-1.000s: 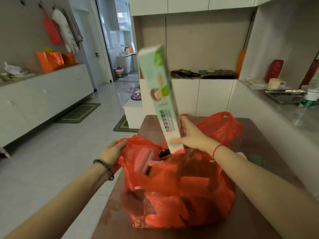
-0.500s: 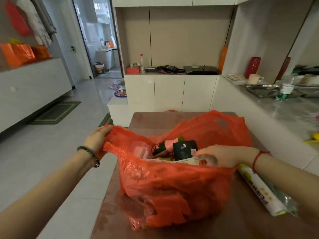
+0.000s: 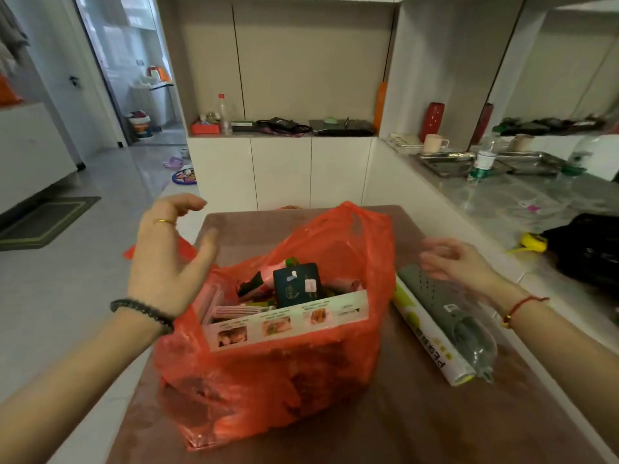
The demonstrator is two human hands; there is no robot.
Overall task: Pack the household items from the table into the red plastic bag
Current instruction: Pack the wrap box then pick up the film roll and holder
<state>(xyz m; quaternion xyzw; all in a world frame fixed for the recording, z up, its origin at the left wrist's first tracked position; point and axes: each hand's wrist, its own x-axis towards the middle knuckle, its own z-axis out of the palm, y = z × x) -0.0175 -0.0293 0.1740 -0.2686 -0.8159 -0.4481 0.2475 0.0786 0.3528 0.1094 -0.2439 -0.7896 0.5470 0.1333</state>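
The red plastic bag (image 3: 281, 380) stands open on the brown table (image 3: 418, 426), stuffed with items. A long white box with food pictures (image 3: 288, 321) lies across its mouth, with a dark card package (image 3: 296, 284) and pink items behind it. My left hand (image 3: 167, 259) hovers open beside the bag's left rim, touching nothing. My right hand (image 3: 459, 264) is open to the right of the bag, just above the far end of a grey packaged item (image 3: 449, 311). A white and green roll box (image 3: 425, 333) lies beside that item on the table.
A grey counter (image 3: 522, 209) runs along the right with metal trays, a water bottle (image 3: 482, 160), a cup and a black bag (image 3: 593, 252). White cabinets stand behind the table. Tiled floor with a mat lies on the left.
The long box went from my right hand into the bag. Both hands have let go: the left released the bag's rim and lifted, the right moved out to the right.
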